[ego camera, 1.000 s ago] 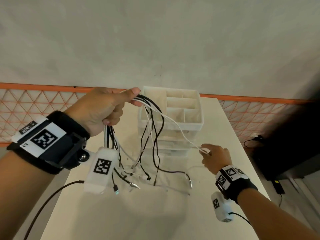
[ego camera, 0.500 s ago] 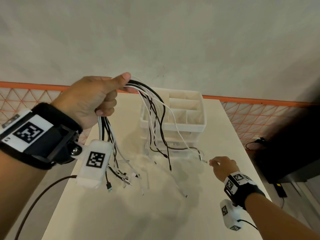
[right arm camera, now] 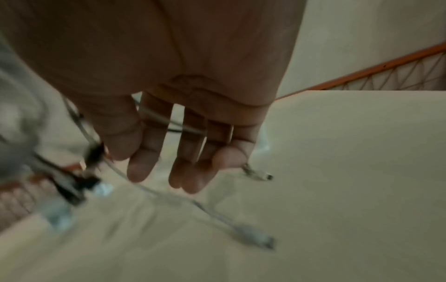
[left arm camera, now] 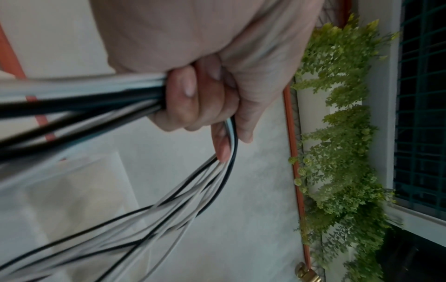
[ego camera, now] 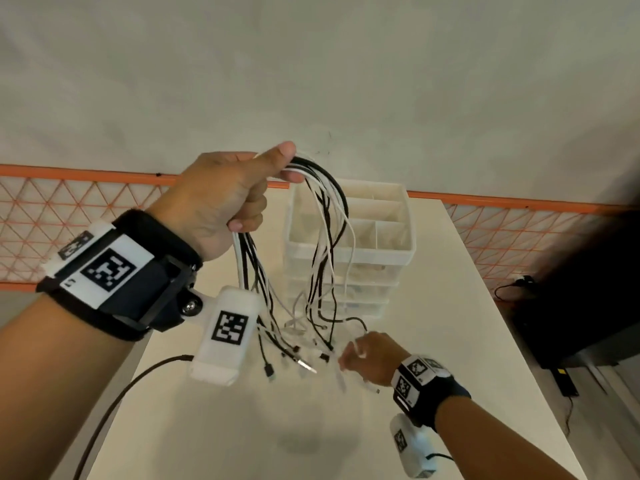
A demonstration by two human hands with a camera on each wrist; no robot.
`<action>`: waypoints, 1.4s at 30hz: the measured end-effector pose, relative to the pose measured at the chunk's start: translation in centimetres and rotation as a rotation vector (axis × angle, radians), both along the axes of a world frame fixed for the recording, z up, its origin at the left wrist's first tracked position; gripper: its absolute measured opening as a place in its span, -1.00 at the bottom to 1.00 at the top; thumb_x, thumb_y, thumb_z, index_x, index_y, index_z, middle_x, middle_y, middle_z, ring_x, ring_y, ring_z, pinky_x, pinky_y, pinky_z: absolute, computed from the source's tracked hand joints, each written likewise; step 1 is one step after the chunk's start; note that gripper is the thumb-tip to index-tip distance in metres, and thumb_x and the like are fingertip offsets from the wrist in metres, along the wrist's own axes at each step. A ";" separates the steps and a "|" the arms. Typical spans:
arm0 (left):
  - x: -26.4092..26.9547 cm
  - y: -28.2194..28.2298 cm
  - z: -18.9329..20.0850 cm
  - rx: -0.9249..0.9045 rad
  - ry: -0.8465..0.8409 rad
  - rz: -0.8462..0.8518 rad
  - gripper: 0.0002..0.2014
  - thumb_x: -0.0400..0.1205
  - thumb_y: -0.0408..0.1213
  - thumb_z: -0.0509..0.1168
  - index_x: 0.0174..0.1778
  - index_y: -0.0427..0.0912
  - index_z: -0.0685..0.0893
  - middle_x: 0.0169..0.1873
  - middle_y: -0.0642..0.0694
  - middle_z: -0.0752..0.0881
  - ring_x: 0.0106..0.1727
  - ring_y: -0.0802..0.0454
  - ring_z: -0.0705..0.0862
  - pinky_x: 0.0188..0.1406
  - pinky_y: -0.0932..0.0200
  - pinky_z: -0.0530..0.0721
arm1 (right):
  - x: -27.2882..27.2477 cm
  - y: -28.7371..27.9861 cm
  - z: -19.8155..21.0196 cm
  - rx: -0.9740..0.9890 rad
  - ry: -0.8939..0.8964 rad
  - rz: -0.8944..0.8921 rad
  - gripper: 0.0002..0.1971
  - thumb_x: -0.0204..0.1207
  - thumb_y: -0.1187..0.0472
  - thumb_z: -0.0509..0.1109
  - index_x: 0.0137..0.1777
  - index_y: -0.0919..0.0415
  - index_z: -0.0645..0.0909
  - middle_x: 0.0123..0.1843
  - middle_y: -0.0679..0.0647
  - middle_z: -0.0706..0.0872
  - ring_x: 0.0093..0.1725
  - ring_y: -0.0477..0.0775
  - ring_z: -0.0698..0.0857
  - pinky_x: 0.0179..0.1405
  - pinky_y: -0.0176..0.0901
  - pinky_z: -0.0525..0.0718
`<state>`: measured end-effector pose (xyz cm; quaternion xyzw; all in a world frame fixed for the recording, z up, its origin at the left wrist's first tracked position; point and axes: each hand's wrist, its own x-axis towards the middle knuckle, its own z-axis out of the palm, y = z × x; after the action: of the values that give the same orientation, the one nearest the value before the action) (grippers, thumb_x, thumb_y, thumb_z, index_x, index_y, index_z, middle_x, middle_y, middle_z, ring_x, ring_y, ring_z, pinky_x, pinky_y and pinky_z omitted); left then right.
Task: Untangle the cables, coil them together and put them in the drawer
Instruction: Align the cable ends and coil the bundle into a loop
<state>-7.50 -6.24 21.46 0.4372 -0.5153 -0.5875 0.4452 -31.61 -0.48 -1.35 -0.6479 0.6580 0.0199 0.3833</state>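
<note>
My left hand point(ego camera: 242, 202) is raised above the table and grips a bundle of black and white cables point(ego camera: 329, 237) folded over its fingers. Their plug ends dangle just above the white table point(ego camera: 225, 438). In the left wrist view the fingers point(left arm camera: 193, 99) curl tightly round the cables point(left arm camera: 84, 101). My right hand point(ego camera: 367, 355) is low among the dangling ends, in front of the white drawer unit point(ego camera: 381, 258). In the right wrist view its fingers point(right arm camera: 183, 152) are nearly straight, and a thin white cable point(right arm camera: 217, 211) runs across behind them.
The drawer unit has an open divided tray on top and stands at the back of the table. An orange mesh railing point(ego camera: 69, 216) runs behind the table. A black box point(ego camera: 571, 306) with a lead sits on the floor at the right. Green plants point(left arm camera: 337, 133) line the railing.
My left hand has lifted the bundle higher. My right hand has let go of the white cable it was pulling out and has moved left and nearer, to the hanging plug ends.
</note>
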 end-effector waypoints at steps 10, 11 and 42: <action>2.0 -0.5 -0.2 -0.022 0.044 0.101 -0.50 0.49 0.01 0.46 -0.46 0.02 0.22 -0.67 0.09 0.13 -0.67 0.12 0.06 -0.63 0.24 0.04 | -6.2 0.0 -1.3 0.191 0.221 -0.330 -0.27 0.67 -0.41 -0.05 0.50 0.14 0.49 0.29 0.13 0.64 -0.05 0.20 0.82 -0.26 -0.16 0.70; 1.8 -0.4 -0.3 -0.027 0.045 0.087 -0.49 0.48 0.01 0.47 -0.47 0.03 0.22 -0.67 0.09 0.13 -0.66 0.11 0.05 -0.63 0.24 0.03 | -6.8 -0.1 -1.9 0.183 0.278 -0.322 -0.25 0.67 -0.41 -0.05 0.51 0.19 0.49 0.28 0.15 0.66 0.05 0.23 0.80 -0.32 -0.22 0.59; -0.4 1.3 -0.6 -0.010 -0.166 -0.081 -0.69 0.45 -0.01 0.49 -0.37 -0.16 0.61 -0.64 0.06 0.15 -0.60 0.06 0.05 -0.61 0.25 0.05 | -2.9 -0.9 9.8 -0.482 -0.559 -0.261 -0.38 0.32 0.23 0.61 0.35 -0.24 0.59 -0.41 0.05 0.66 -0.41 -0.08 0.58 -0.22 -0.15 0.60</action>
<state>-7.89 -4.98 20.88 0.4609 -0.5705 -0.5642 0.3792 -34.51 -1.38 8.44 -0.6106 0.5909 -0.3613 0.3839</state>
